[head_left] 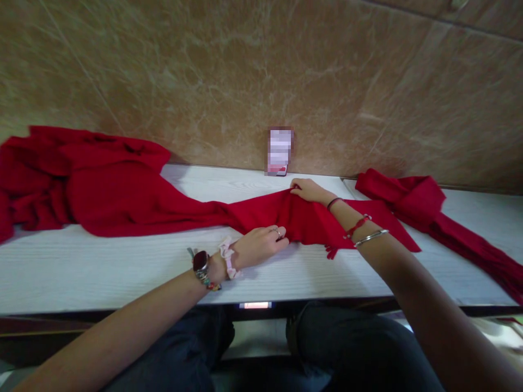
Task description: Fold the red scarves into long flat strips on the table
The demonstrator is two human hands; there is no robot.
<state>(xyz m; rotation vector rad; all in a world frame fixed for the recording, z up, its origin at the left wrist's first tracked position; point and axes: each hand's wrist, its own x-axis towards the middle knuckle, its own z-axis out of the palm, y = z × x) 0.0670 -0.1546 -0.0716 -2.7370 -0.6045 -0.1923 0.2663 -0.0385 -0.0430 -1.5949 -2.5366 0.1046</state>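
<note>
A long red scarf (122, 201) stretches across the white tabletop (122, 277), bunched in heavy folds at the left. My left hand (263, 244), wearing a ring, has its fingers closed on the cloth's near edge. Gripping the far edge, my right hand (309, 191) pinches the fabric between thumb and curled fingers. Between the two hands the cloth lies spread with slight creases. A small tuft of fringe (332, 251) pokes out beneath my right forearm, which covers part of the fabric.
At the right lies more folded red cloth (412, 198), fringed at its end; I cannot tell whether it joins the scarf. A small blurred, upright phone-like object (280, 149) leans on the brown marbled wall (204, 81). A lit strip (255, 305) shows at the table's front edge.
</note>
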